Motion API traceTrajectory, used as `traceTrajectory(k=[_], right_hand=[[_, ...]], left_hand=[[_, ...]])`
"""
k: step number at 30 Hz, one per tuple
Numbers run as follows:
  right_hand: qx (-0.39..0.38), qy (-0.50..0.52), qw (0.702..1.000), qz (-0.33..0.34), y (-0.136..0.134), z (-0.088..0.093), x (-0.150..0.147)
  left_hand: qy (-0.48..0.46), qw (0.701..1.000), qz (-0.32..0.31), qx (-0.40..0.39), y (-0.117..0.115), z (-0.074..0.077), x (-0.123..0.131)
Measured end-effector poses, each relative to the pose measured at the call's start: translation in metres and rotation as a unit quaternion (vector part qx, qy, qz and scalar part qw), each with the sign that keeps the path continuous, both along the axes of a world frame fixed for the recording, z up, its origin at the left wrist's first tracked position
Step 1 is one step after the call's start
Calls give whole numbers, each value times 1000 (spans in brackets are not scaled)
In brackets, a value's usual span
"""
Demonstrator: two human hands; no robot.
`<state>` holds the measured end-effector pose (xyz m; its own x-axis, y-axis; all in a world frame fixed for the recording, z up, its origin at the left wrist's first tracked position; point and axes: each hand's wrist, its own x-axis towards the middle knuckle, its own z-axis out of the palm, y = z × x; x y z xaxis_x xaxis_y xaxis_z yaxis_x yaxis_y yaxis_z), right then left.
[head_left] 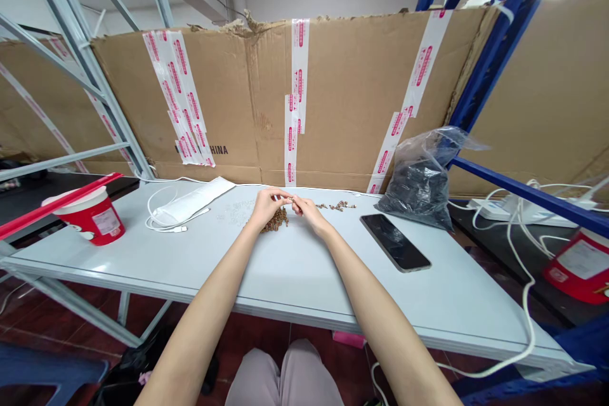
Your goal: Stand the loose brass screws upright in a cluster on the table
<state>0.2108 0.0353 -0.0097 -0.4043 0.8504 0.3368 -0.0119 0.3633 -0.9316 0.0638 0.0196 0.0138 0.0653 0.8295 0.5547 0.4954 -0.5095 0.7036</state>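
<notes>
Loose heap of knobbly brown bits (276, 222), left hand (266, 208) and right hand (309, 213), each grip pinched on one tiny piece (291, 200).

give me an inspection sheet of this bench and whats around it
surface: white table
job's things: brown pile; loose brown bits
clutter: phone; black plastic bag; red-and-white cup; white pouch
grippers: left hand and right hand meet at the fingertips just past the pile; anything held is too small to tell
cables: white cable by the pouch; more white cables near a power strip
surroundings: taped cardboard; blue rack; red tub
</notes>
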Motion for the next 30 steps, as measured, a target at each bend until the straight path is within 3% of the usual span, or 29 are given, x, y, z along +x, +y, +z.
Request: traceTrajectory(k=[9,16,21,26,30], right_hand=[[-23,-35,999,7,3,-7,4],[-16,6,1000,22,1,1,3],[18,-2,1000,25,1,1,6],[8,-35,999,0,3,-4,7],[7,-31,999,17,3,-2,6]], left_hand=[[-1,998,-45,-40,4,-7,-2],[2,1000,-9,-10,3,-3,-4],[14,999,-27,-15,1,-2,-3],[14,999,-41,-25,1,-4,-1],[18,999,-28,-21,1,-2,-2]])
